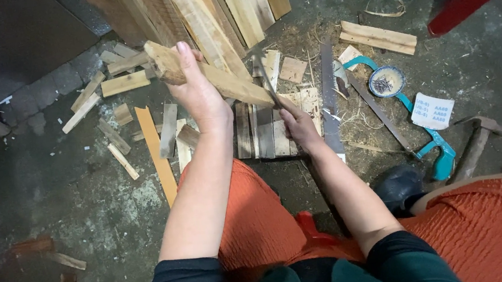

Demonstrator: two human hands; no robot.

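Gripping wood piece (214,77), left hand (197,94) raised | right hand (299,127) closed, seemingly on blade (267,81)

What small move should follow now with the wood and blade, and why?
Probably draw the flat metal blade in the right hand down along the pale wooden stick. The left hand holds the stick tilted, its grip above the blade, whose edge meets the wood's lower end.
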